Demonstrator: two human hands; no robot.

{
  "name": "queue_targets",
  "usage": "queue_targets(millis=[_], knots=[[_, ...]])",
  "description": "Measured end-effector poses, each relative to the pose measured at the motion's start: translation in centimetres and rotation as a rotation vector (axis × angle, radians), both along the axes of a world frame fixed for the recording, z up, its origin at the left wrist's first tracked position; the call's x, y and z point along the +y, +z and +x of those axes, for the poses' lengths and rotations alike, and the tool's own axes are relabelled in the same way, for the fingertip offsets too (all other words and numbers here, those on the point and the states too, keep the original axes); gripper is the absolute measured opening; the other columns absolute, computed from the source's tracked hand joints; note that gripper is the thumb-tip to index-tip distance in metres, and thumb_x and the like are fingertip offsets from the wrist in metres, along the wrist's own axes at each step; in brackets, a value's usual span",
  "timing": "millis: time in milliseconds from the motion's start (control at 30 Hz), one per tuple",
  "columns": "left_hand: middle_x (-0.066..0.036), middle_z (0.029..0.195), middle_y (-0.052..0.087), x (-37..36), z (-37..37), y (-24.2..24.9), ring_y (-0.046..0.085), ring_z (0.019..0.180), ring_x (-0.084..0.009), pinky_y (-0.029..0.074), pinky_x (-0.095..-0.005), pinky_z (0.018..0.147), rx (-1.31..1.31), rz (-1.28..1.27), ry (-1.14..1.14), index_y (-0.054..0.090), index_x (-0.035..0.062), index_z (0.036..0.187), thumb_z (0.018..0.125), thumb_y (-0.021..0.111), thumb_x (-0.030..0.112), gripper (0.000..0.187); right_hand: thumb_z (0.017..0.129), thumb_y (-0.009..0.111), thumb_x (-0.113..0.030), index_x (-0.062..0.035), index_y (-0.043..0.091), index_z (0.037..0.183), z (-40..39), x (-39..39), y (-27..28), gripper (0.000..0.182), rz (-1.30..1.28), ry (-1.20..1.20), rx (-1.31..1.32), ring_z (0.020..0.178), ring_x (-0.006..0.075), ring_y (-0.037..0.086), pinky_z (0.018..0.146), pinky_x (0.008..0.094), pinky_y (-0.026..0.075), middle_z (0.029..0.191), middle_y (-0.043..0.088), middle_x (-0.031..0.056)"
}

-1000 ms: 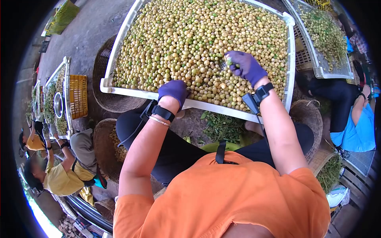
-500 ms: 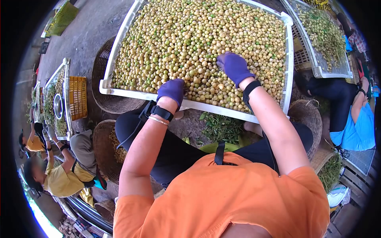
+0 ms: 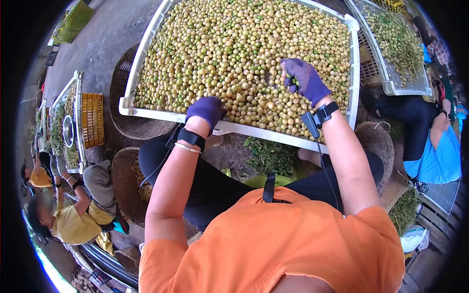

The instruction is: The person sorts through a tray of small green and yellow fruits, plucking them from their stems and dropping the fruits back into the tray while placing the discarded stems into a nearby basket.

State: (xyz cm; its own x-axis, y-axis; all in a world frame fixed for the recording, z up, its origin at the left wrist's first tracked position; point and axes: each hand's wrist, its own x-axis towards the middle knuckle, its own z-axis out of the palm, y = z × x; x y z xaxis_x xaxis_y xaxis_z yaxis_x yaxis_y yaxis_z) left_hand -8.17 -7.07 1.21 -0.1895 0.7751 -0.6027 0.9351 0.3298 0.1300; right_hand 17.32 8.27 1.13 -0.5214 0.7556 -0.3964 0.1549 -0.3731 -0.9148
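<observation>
A big white tray (image 3: 134, 63) in front of me is heaped with several small round yellow and green fruits (image 3: 229, 44). My left hand (image 3: 205, 110), in a purple glove, rests curled on the tray's near rim among the fruits. My right hand (image 3: 305, 78), also gloved in purple, is raised over the right part of the heap with its fingers closed on a small green fruit (image 3: 289, 78). Both wrists carry black straps.
A second white tray (image 3: 391, 88) with green fruit stands at the right. Woven baskets (image 3: 124, 122) sit under and beside the tray; leaf litter (image 3: 271, 156) lies below it. A person in blue (image 3: 437, 151) sits right. People in yellow (image 3: 73, 219) work at left.
Half a second ago my right hand lay palm down in the fruits. It has lifted and turned, now pinching a green fruit. My left hand stayed on the rim.
</observation>
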Motion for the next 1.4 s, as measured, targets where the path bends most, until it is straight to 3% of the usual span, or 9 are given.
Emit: queue_targets(millis=[133, 267, 567, 733, 833, 933, 1067, 1267, 1400], knots=[[-0.009, 0.102, 0.068, -0.3, 0.7, -1.0, 0.065, 0.095, -0.0308, 0.052, -0.0420, 0.082, 0.093, -0.011, -0.039, 0.070, 0.0166, 0.101, 0.086, 0.056, 0.034, 0.027, 0.086, 0.058, -0.028, -0.0043, 0.068, 0.089, -0.5, -0.5, -0.9, 0.026, 0.872, 0.550, -0.656, 0.077, 0.0320, 0.065, 0.070, 0.0424, 0.051, 0.082, 0.067, 0.0169], [-0.009, 0.103, 0.068, -0.4, 0.9, -0.3, 0.065, 0.095, -0.0302, 0.053, -0.0416, 0.081, 0.135, 0.001, 0.026, 0.070, 0.0172, 0.100, 0.085, 0.057, 0.033, 0.025, 0.083, 0.056, -0.015, -0.0079, 0.069, 0.087, -1.1, -1.9, -1.6, 0.015, 1.249, 0.686, -0.875, 0.078, 0.0325, 0.067, 0.068, 0.0404, 0.054, 0.082, 0.068, 0.0155], [-0.012, 0.099, 0.068, -1.2, 1.1, -0.3, 0.065, 0.093, -0.0320, 0.053, -0.0428, 0.078, 0.146, 0.073, -0.133, 0.069, 0.0122, 0.095, 0.085, 0.058, 0.028, 0.022, 0.084, 0.060, -0.020, -0.0099, 0.069, 0.086, -1.1, -2.3, -1.3, 0.014, 1.146, 0.681, -0.849, 0.081, 0.0317, 0.067, 0.073, 0.0410, 0.053, 0.084, 0.068, 0.0129], [-0.015, 0.098, 0.066, -1.5, 0.7, -0.4, 0.065, 0.093, -0.0323, 0.053, -0.0419, 0.078, 0.013, 0.217, -0.124, 0.068, 0.0079, 0.092, 0.083, 0.058, 0.018, 0.016, 0.091, 0.060, -0.035, -0.0072, 0.065, 0.098, -0.3, -1.0, -0.6, 0.029, 0.082, 0.124, -0.137, 0.062, 0.0053, 0.054, 0.048, 0.0194, 0.041, 0.072, 0.060, 0.0004], [-0.015, 0.098, 0.066, -1.3, 0.8, -0.4, 0.065, 0.092, -0.0332, 0.053, -0.0422, 0.078, -0.011, 0.202, -0.105, 0.068, 0.0080, 0.093, 0.083, 0.057, 0.016, 0.016, 0.093, 0.059, -0.031, -0.0055, 0.060, 0.109, -1.7, -1.7, 0.3, 0.031, -0.311, -0.063, 0.422, 0.061, 0.0081, 0.053, 0.046, 0.0190, 0.041, 0.086, 0.060, 0.0032], [-0.013, 0.100, 0.065, -1.6, 0.3, -2.6, 0.063, 0.094, -0.0339, 0.052, -0.0439, 0.079, 0.010, 0.217, -0.125, 0.067, 0.0118, 0.096, 0.085, 0.056, 0.024, 0.019, 0.093, 0.058, -0.032, -0.0046, 0.063, 0.107, -3.7, -1.7, 1.1, 0.031, 0.083, 0.102, 0.048, 0.065, 0.0059, 0.053, 0.046, 0.0167, 0.041, 0.077, 0.059, 0.0028], [-0.011, 0.091, 0.068, -0.3, -0.7, -1.7, 0.066, 0.080, -0.0276, 0.053, -0.0382, 0.072, -0.046, 0.260, -0.333, 0.069, 0.0100, 0.094, 0.086, 0.060, 0.025, 0.019, 0.090, 0.058, -0.025, -0.0068, 0.065, 0.109, -7.0, -2.4, -1.5, 0.027, 0.813, 0.387, -0.312, 0.086, 0.0320, 0.065, 0.082, 0.0412, 0.051, 0.093, 0.068, 0.0143], [-0.005, 0.075, 0.063, -0.2, -1.3, 0.2, 0.059, 0.069, -0.0135, 0.048, -0.0271, 0.063, -0.855, 0.350, 0.721, 0.067, 0.0047, 0.089, 0.086, 0.061, 0.030, 0.026, 0.087, 0.061, -0.034, -0.0088, 0.064, 0.117, -5.7, -2.6, 1.1, 0.039, 0.605, 1.016, -0.468, 0.093, 0.0273, 0.066, 0.084, 0.0367, 0.051, 0.103, 0.068, 0.0149], [-0.003, 0.080, 0.059, 0.7, -1.6, 2.1, 0.054, 0.068, -0.0083, 0.045, -0.0222, 0.060, -1.233, 0.511, 0.528, 0.061, 0.0083, 0.089, 0.088, 0.055, 0.022, 0.015, 0.087, 0.060, -0.023, -0.0077, 0.067, 0.106, -5.7, -0.3, -0.5, 0.025, 0.923, 0.337, -0.390, 0.087, 0.0318, 0.065, 0.077, 0.0384, 0.051, 0.093, 0.066, 0.0173]])
